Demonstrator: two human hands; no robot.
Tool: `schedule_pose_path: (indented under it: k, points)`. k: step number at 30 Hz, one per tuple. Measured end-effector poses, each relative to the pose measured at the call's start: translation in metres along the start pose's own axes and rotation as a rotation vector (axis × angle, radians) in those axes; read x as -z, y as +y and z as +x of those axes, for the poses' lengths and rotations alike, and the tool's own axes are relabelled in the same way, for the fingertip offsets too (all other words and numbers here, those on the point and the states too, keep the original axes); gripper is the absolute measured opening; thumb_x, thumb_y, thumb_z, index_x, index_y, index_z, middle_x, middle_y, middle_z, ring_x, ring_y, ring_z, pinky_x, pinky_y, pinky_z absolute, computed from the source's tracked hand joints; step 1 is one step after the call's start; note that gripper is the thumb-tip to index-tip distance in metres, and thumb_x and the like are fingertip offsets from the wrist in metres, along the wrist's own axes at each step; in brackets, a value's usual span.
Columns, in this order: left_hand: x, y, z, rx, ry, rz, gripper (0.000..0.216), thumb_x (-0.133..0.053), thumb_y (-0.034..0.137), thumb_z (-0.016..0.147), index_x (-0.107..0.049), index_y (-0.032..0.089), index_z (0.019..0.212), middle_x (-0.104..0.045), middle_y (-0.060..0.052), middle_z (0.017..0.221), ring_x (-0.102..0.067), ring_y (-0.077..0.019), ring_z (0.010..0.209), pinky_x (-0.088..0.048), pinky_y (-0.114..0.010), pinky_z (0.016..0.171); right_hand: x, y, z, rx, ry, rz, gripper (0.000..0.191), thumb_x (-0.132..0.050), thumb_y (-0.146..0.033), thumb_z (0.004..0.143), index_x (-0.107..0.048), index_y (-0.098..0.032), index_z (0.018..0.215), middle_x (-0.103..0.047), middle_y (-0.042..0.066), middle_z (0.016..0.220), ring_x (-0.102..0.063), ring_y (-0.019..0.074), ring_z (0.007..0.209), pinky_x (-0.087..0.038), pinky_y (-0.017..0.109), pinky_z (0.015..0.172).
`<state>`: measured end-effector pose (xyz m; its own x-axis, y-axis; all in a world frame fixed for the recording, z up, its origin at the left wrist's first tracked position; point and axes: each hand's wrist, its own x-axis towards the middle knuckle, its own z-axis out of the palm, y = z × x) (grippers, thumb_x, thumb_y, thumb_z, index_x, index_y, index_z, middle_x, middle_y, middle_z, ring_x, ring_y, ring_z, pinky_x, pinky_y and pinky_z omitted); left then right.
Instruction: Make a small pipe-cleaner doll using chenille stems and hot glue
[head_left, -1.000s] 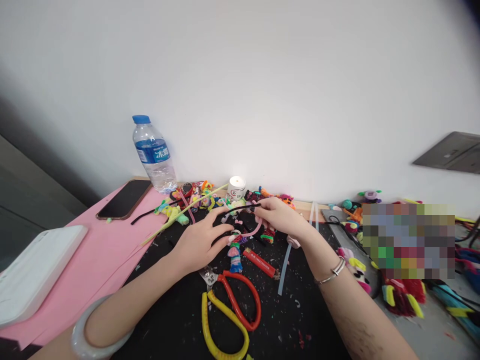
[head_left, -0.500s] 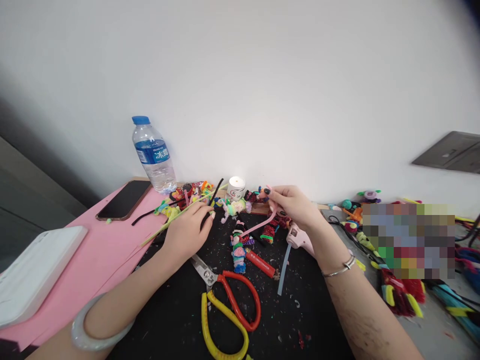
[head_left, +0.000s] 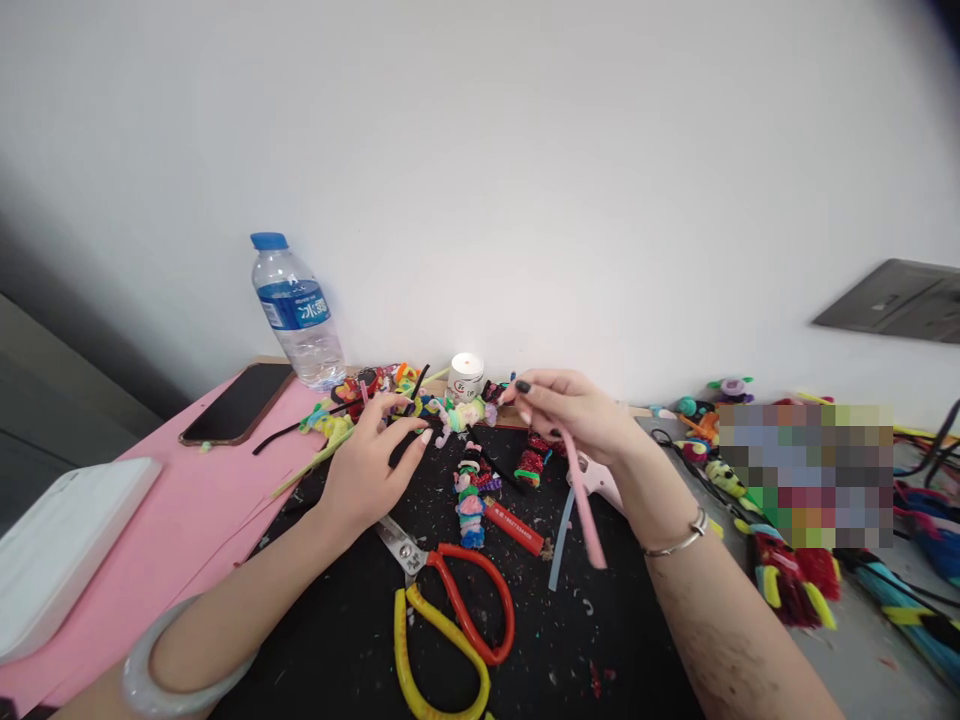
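A pink pipe cleaner (head_left: 583,505) hangs down from my right hand (head_left: 581,410), pinched between the thumb and fingers; its lower end is slightly blurred. My left hand (head_left: 371,465) is over the left edge of the black mat, fingers apart and nothing visible between them. Just beyond it lie a black pipe cleaner (head_left: 421,385) and a yellow-green one (head_left: 313,465). Between the hands are a pastel pipe-cleaner figure (head_left: 463,414) and a figure with green, pink and blue bands (head_left: 471,508). Scissors (head_left: 409,555) with red and yellow handles lie nearer to me.
A pink glue gun (head_left: 600,482) with a pale glue stick lies under my right wrist. Near it is a red lighter (head_left: 514,525). Along the wall stand a white roll (head_left: 466,378) and a water bottle (head_left: 298,320). A phone (head_left: 236,403) rests at left, colourful pipe-cleaner pieces (head_left: 795,565) at right.
The pink pipe cleaner has swung from pointing down-left, towards the banded figure, to hanging down on the right. My left fingers have lifted and spread wider. The view has shifted slightly.
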<state>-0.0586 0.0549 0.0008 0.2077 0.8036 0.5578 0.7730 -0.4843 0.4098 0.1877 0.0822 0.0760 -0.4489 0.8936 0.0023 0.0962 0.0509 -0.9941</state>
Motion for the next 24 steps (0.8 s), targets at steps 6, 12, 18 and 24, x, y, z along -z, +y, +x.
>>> schedule_pose_path:
  k: [6, 12, 18, 24]
  points:
    - [0.002, 0.017, -0.007, 0.023, -0.330, -0.561, 0.027, -0.044, 0.032, 0.089, -0.065, 0.016, 0.089, -0.063, -0.005, 0.086, -0.056, -0.0115, 0.063, -0.046, -0.025, 0.061, -0.038, 0.015, 0.007, -0.030, -0.248, -0.033, 0.020, -0.055, -0.030, 0.083, -0.068, -0.014, 0.085, -0.052, -0.005, 0.053, -0.043, 0.0046, 0.040, -0.033, 0.016, 0.038]
    - [-0.012, 0.026, -0.013, 0.407, -0.625, -1.147, 0.037, -0.052, 0.047, 0.081, -0.061, 0.012, 0.086, -0.064, -0.003, 0.069, -0.042, -0.0040, 0.037, -0.033, -0.018, 0.038, -0.063, 0.019, 0.004, 0.012, -0.187, -0.067, 0.016, -0.052, -0.025, 0.085, -0.061, -0.015, 0.076, -0.049, -0.007, 0.050, -0.046, 0.0057, 0.039, -0.036, 0.016, 0.038]
    - [-0.017, 0.020, -0.012, 0.566, -0.588, -1.329, 0.033, -0.063, 0.044, 0.076, -0.059, 0.011, 0.073, -0.058, 0.000, 0.056, -0.039, -0.0026, 0.034, -0.028, -0.016, 0.035, -0.073, 0.021, -0.005, 0.067, -0.092, -0.124, 0.014, -0.048, -0.022, 0.087, -0.056, -0.017, 0.078, -0.053, -0.005, 0.056, -0.050, 0.0084, 0.046, -0.042, 0.020, 0.047]
    - [-0.015, 0.027, -0.013, 0.617, -0.620, -1.244, 0.033, -0.062, 0.043, 0.076, -0.049, 0.015, 0.063, -0.059, 0.002, 0.051, -0.039, -0.0030, 0.028, -0.025, -0.015, 0.030, -0.075, 0.029, -0.016, 0.300, 0.177, -0.473, 0.016, -0.053, -0.009, 0.081, -0.066, -0.018, 0.078, -0.064, 0.003, 0.080, -0.058, 0.0144, 0.076, -0.044, 0.025, 0.069]
